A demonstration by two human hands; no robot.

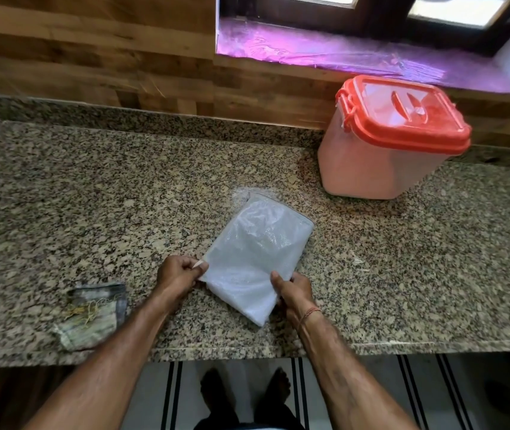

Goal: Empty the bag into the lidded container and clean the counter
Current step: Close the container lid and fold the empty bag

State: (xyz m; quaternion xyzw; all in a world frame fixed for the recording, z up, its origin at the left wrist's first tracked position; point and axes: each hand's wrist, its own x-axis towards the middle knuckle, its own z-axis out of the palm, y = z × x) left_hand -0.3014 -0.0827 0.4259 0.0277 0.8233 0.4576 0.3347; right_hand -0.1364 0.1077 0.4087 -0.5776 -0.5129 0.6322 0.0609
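Head view: both hands pinch the near edge of the clear bag (256,259) lying flat on the counter (61,197), left hand (177,276) at one corner, right hand (294,293) at the other. The container (383,144) stands lid on at the back right, a cloth (92,315) lies left.

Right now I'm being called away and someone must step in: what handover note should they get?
Left hand pinches a near corner of the bag; right hand grips its near edge.
Bag lies flat on the counter, looking emptied. Container stands back right, lid on.
To do: wipe the white dusting beyond the bag; cloth lies at left.
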